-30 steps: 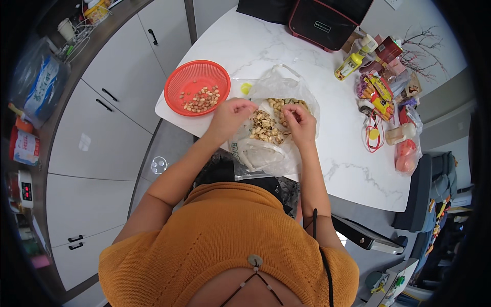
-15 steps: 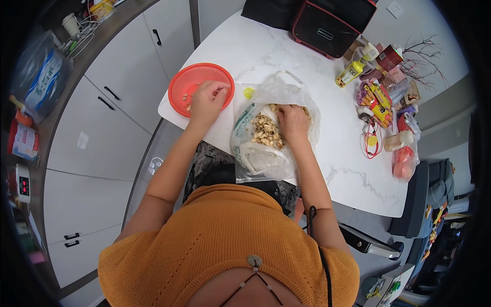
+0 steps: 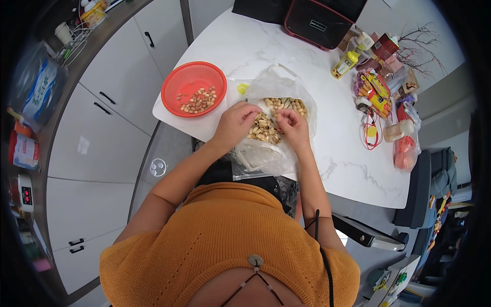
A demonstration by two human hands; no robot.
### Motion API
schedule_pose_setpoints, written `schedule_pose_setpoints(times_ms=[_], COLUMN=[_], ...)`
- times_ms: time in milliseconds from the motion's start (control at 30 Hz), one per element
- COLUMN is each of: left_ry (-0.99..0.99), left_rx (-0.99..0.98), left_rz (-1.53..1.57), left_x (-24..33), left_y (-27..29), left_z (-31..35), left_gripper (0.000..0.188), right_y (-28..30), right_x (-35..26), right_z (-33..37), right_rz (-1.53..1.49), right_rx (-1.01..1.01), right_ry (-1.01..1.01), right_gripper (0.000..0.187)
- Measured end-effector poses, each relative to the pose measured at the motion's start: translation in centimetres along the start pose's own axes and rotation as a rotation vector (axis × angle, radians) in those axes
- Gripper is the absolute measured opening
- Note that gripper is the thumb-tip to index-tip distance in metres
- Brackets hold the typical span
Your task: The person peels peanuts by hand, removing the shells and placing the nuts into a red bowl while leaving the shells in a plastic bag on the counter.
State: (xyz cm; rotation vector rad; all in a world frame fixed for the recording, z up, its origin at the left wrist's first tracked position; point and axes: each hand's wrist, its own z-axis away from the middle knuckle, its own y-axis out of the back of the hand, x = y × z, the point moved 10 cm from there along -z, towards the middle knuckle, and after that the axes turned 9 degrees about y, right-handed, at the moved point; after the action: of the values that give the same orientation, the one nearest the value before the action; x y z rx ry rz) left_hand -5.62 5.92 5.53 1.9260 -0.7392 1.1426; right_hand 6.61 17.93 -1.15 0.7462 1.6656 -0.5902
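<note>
Head view: our open bag (image 3: pixel 260 159) holds shells (image 3: pixel 265 132), whole nuts (image 3: pixel 292 105) at one o'clock.
Red basket (image 3: pixel 200 77): kernels (image 3: pixel 198 103) inside, bag's ten o'clock, likely placed for easy reach.
Left hand (image 3: pixel 236 123): shells' nine o'clock, fingers curled inward.
Right hand (image 3: pixel 296 129): three o'clock, fingers bent; we cannot tell either's gap or contents.

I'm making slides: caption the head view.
Left hand and right hand flanking nut shells, red basket of kernels at left.

Downward fisheye view from head height
</note>
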Motion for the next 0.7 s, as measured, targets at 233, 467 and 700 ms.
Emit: schedule_pose_setpoints(times_ms=[233,467,700], left_ry=[0.095,0.053,0.096], left_rx=[-0.066,-0.044,-0.078], left_rz=[0.034,0.038,0.014], left_x=[-1.3,-1.9,-1.9], left_y=[-1.6,-2.0,-2.0], left_z=[-0.1,0.1,0.0], left_gripper=[0.014,0.015,0.015], right_y=[-0.9,-1.6,-1.0], right_x=[-1.7,-4.0,-3.6], right_z=[0.3,0.7,0.9], right_rz=[0.085,0.264,0.146], right_rx=[-0.035,-0.018,0.051], right_ry=[0.2,0.284,0.247], right_gripper=[0.013,0.012,0.012])
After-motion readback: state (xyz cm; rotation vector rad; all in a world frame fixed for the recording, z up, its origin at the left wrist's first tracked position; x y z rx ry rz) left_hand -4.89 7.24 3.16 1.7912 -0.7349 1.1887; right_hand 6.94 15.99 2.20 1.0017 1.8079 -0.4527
